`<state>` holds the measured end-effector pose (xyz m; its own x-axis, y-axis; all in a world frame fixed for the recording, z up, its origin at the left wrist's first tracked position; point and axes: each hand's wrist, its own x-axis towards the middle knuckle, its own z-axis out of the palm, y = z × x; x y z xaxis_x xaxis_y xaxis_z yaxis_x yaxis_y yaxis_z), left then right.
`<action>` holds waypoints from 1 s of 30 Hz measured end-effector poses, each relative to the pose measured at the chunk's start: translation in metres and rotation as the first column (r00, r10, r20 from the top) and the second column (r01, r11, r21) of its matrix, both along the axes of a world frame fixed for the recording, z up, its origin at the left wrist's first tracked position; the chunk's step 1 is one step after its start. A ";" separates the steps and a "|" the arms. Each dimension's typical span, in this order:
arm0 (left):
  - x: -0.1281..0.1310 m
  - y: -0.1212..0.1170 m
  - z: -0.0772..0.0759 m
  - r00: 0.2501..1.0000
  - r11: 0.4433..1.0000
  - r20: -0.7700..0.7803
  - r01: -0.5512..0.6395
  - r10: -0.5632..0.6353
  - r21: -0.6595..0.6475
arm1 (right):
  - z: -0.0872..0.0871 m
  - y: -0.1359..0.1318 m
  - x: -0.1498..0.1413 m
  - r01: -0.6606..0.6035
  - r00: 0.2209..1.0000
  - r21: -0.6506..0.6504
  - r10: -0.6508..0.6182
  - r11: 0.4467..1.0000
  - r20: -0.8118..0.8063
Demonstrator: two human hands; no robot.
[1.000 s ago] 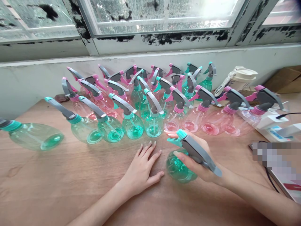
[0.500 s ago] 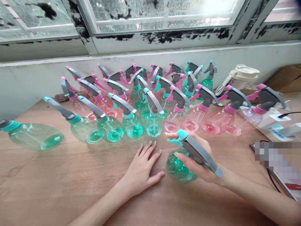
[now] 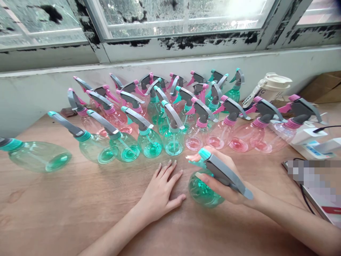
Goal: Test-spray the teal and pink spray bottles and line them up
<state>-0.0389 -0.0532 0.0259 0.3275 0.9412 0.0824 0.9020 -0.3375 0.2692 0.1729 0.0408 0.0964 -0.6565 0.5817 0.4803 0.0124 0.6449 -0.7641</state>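
Note:
My right hand [image 3: 226, 181] is wrapped round a green spray bottle [image 3: 204, 190] with a grey trigger head and teal nozzle, holding it near the table just in front of the rows. My left hand [image 3: 160, 192] lies flat on the wooden table [image 3: 66, 209], fingers stretched out, holding nothing, just left of that bottle. Its fingertips point at the front row of green spray bottles [image 3: 149, 142]. Pink spray bottles [image 3: 234, 137] fill the right side of that row.
Several more pink and green bottles stand in rows back to the wall under the window. One green bottle [image 3: 37, 156] stands apart at far left. A white cup [image 3: 271, 89], a white power strip [image 3: 306, 140] with cable and a blurred flat item [image 3: 314, 177] sit at right.
Almost nothing has moved. My right hand has shifted the held bottle very slightly; my left hand stays flat in the same place.

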 end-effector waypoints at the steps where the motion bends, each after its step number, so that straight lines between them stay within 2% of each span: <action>1: 0.000 0.000 0.000 1.000 1.000 -0.001 -0.002 0.002 0.002 | -0.002 0.000 0.001 -0.002 1.000 -0.023 0.002 1.000 -0.005; 3: 0.000 0.000 -0.001 1.000 1.000 -0.001 -0.004 0.004 0.007 | -0.006 -0.001 0.001 -0.003 1.000 -0.058 0.003 0.998 -0.014; 7: 0.000 0.000 -0.001 1.000 1.000 0.000 -0.002 0.002 0.016 | -0.010 -0.001 0.002 0.007 0.999 -0.037 -0.008 0.999 -0.031; 21: -0.001 -0.001 -0.003 1.000 1.000 0.007 -0.002 0.002 0.027 | -0.002 -0.002 -0.001 -0.031 0.999 0.020 0.032 0.999 -0.034; 30: 0.000 0.001 -0.002 1.000 1.000 -0.029 0.002 -0.002 -0.009 | -0.001 -0.001 -0.001 0.016 0.999 -0.016 -0.015 1.000 0.042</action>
<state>-0.0391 -0.0524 0.0240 0.3315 0.9413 0.0644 0.9088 -0.3369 0.2460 0.1723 0.0394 0.0951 -0.6667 0.5994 0.4430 0.0549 0.6322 -0.7729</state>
